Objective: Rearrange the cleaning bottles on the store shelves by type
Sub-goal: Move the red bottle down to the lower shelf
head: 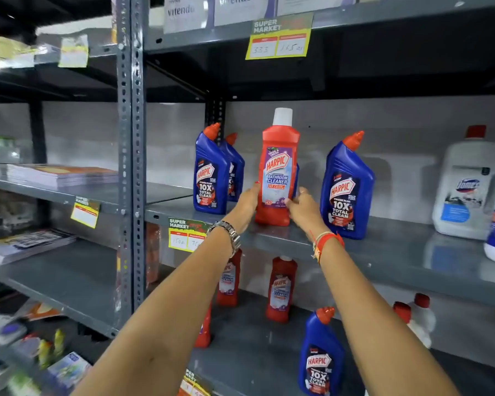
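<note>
Head cam, looking at grey metal store shelving. Both hands are up on the middle shelf (355, 247), wrapped around a red Harpic Bathroom Cleaner bottle (277, 170) with a white cap. It stands upright, base right at the shelf surface near the front edge. The left hand (247, 200) presses against the bottle's lower left side, fingers closed onto it; there's a metal wristwatch (229, 232) on that wrist. The right hand (303, 205) grips the lower right side, fingers curled round toward the back, with a red thread bracelet (327, 241) at the wrist.

Left of the red bottle stand two blue Harpic toilet cleaner bottles (210, 174), one behind the other, close to the upright post. To its right, just beside the right hand, is another blue Harpic bottle (346, 190). A sliver of blue peeks out behind the red one, can't tell what it is. Further right, well apart, sits a white Domex jug (469, 190) with a red cap.

On the shelf below: more red Harpic Bathroom Cleaner bottles (280, 290), a lone blue Harpic bottle (320, 355) near the front, and small white bottles with red caps (420, 315). Yellow price tags (277, 42) hang off the shelf edges.
</note>
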`<state>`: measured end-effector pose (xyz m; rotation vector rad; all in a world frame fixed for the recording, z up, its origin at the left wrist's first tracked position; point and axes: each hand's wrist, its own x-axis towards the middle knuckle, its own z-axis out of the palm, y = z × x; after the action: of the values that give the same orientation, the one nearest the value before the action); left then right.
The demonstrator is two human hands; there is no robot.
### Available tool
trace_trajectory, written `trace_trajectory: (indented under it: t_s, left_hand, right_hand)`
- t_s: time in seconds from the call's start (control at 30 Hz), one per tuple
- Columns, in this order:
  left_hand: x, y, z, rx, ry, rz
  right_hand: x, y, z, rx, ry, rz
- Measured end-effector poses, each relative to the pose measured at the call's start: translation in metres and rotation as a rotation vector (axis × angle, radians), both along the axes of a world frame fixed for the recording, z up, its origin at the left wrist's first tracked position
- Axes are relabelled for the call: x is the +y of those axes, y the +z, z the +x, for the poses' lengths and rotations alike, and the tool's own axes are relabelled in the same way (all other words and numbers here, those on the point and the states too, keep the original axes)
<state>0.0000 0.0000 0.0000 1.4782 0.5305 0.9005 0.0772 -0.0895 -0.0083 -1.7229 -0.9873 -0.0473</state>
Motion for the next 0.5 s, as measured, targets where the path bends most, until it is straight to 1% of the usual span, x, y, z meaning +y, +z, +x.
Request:
trace_trajectory:
  t_s: [0.07,0.2,0.33,0.5]
  left_hand:
    - [-0.001,0.001,0.002,0.017,0.002,-0.007]
    - [0.002,-0.005,0.005,0.076,0.026,0.073]
    - [-0.003,-0.01,0.001,0.069,0.084,0.15]
    - [-0.013,-0.016,-0.012,0.021,0.162,0.24]
  right_hand:
    - [0.001,-0.002,0.001,0.001,0.008,0.007]
    - [0.002,-0.006,0.003,0.041,0.023,0.017]
    - [-0.008,-0.007,0.0,0.022,0.007,0.046]
    - [-0.028,-0.011,-0.011,0.026,0.074,0.105]
